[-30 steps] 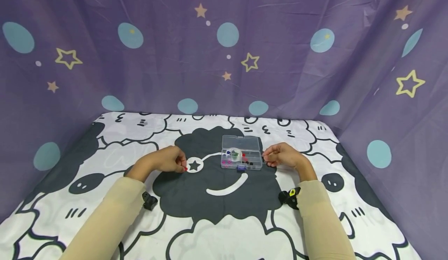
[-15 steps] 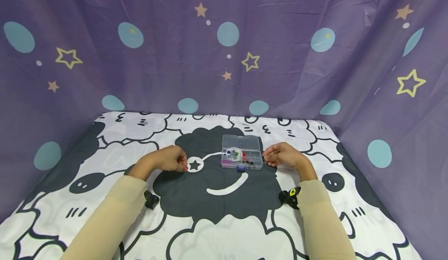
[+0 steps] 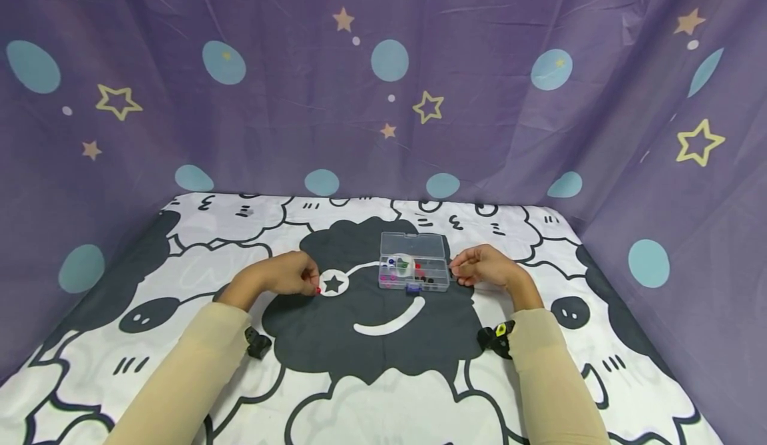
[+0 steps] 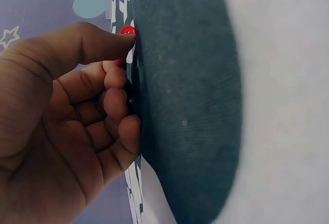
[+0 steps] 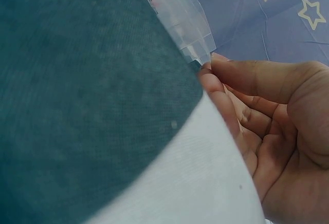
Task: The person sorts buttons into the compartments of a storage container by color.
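Note:
Between the thumb and forefinger of my left hand (image 3: 293, 273) I pinch a small red button (image 4: 127, 30), low over the dark patterned cloth (image 3: 389, 352). A clear plastic box (image 3: 444, 278) with compartments stands ahead, its lid (image 3: 413, 244) raised at the back. Small red, black, pink and blue pieces lie inside it, along with a white and green piece (image 3: 404, 265). My right hand (image 3: 483, 265) is at the box's right side, thumb and forefinger tips together. Whether those tips hold something small or touch the box is hidden.
A white circle with a dark star (image 3: 333, 283) is printed on the cloth beside my left hand. Dark wrist gear shows at my left cuff (image 3: 257, 343) and my right cuff (image 3: 496, 338). A purple curtain (image 3: 383, 152) hangs behind the table.
Nearly nothing differs. The left hand shifts very slightly while keeping the red button, and the right hand stays beside the box.

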Tool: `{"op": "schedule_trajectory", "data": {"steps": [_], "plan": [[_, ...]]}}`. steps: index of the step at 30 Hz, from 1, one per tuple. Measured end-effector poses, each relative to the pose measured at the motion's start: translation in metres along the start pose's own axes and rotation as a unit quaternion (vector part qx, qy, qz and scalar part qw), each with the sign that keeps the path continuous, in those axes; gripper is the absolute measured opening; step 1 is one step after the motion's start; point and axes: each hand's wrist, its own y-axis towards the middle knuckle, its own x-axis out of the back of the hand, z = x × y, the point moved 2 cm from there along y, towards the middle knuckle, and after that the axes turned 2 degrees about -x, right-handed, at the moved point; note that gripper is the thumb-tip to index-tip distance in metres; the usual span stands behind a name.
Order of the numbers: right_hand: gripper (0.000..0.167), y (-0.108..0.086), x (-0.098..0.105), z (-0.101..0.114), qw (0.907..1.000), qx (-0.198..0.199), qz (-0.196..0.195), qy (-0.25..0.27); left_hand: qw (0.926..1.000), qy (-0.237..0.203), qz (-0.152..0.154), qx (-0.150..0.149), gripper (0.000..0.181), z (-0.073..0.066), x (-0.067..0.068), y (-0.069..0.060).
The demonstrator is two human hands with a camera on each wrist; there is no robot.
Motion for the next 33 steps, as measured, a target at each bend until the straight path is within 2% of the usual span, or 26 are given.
{"op": "schedule_trajectory", "data": {"steps": [5, 11, 15, 20, 28, 33], "plan": [[0.017, -0.001, 0.0, 0.0, 1.0, -0.003, -0.001, 0.001, 0.9998, -0.015, -0.015, -0.003, 0.01, 0.001, 0.0, 0.0], [0.017, -0.003, 0.001, 0.002, 1.0, -0.004, -0.001, -0.003, 0.9963, -0.051, -0.063, -0.029, 0.01, -0.003, 0.003, 0.003], [0.016, -0.003, 0.002, 0.003, 1.0, -0.007, -0.002, 0.001, 0.9949, -0.04, -0.085, -0.039, 0.011, -0.006, 0.006, 0.007], [0.017, -0.002, 0.002, 0.002, 1.0, -0.005, -0.001, -0.003, 0.9948, -0.025, -0.09, -0.042, 0.011, -0.009, 0.007, 0.013], [0.017, 0.001, 0.002, -0.002, 1.0, -0.004, -0.001, -0.005, 0.9923, -0.02, -0.097, -0.075, 0.011, -0.021, 0.01, 0.027], [0.018, 0.0, 0.001, -0.001, 0.9999, -0.005, 0.0, -0.01, 0.9918, -0.014, -0.094, -0.086, 0.011, -0.027, 0.009, 0.038]]}}
